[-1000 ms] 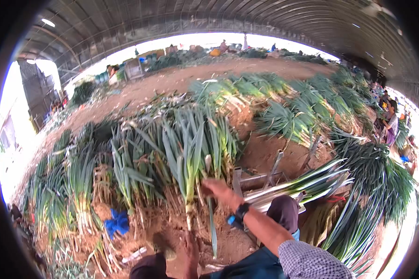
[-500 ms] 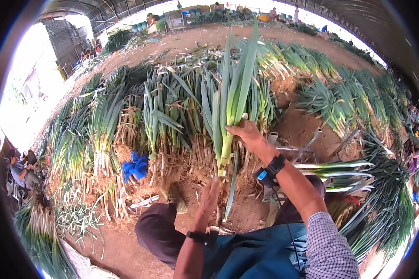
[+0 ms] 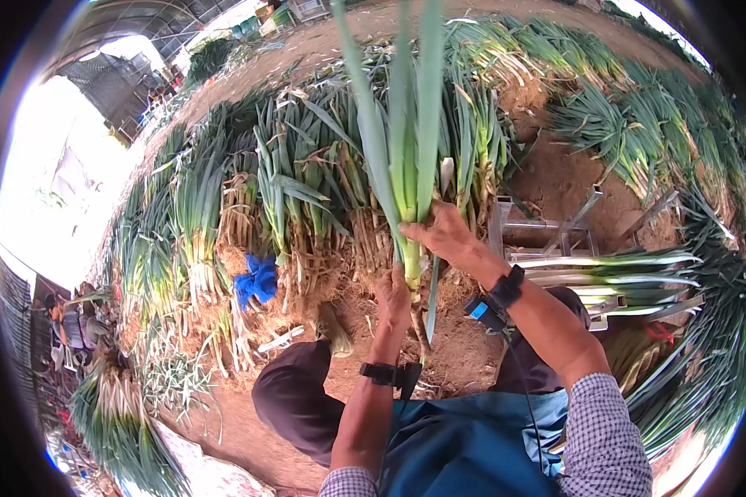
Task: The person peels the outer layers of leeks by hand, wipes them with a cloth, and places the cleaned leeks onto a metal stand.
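Upright in front of me stands a large green onion [image 3: 404, 190], its long leaves reaching past the top of the view. My right hand [image 3: 449, 236] is closed round the stalk just under where the leaves fan out. Lower down, my left hand [image 3: 392, 294] is closed at the pale lower stalk, its fingers partly hidden. A loose leaf and a brownish strip hang below the hands. Behind the onion, bundles of unpeeled green onions [image 3: 307, 182] stand in a row with dry, rooty lower ends.
At my right, a metal rack [image 3: 547, 224] sits beside peeled green onions [image 3: 613, 273] with white stalks. More onion bundles [image 3: 613, 149] lie beyond it. A blue cloth [image 3: 255, 282] rests among the roots. Leaf scraps [image 3: 174, 377] cover soil at the left, where another person [image 3: 75, 323] sits.
My left hand has risen and closed at the lower stalk; before, its fingers were straighter and lower. The onion has come nearer and more upright. The view has tilted down.
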`<state>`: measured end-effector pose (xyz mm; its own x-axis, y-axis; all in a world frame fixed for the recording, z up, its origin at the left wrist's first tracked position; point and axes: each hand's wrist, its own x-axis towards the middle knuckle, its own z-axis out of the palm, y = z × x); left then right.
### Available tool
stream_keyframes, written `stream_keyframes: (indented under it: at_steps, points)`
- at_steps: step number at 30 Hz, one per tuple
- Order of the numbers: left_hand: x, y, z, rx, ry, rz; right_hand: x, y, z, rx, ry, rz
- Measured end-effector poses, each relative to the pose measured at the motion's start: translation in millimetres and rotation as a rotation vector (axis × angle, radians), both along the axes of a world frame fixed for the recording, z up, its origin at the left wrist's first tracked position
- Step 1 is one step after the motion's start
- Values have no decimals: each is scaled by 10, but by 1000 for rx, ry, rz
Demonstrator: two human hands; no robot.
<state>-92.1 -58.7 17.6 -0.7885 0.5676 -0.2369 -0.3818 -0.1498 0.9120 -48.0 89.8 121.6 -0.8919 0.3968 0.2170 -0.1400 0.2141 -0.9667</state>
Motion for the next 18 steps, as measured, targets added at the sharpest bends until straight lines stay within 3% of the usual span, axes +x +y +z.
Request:
stream_keyframes:
  at_steps: [3, 4, 5, 6, 7, 11, 15, 17, 18]
  points:
    - [10, 66, -193, -58, -103, 21, 59, 31, 54, -49, 16, 55]
    - [-79, 39, -492, -70, -104, 9, 69, 40, 66, -83, 44, 78]
    - [-80, -44, -703, -195, -84, -4, 80, 34, 83, -114, 70, 103]
    - [-62, -143, -874, -315, -61, -13, 93, 3, 125, -359, 163, 163]
    - [-75, -221, -1019, -428, -32, -20, 88, 56, 145, -370, 168, 176]
    - [-42, -776, -1421, -520, 7, -57, 137, 222, 187, -516, 289, 249]
    - [-67, -842, -956, -288, -219, 71, 163, 364, 324, -723, 374, 290]
    - [250, -758, -130, 48, -209, -86, 161, 452, 344, -796, 386, 284]
    - [297, -717, 33, 102, -139, -194, 143, 459, 352, -822, 404, 269]
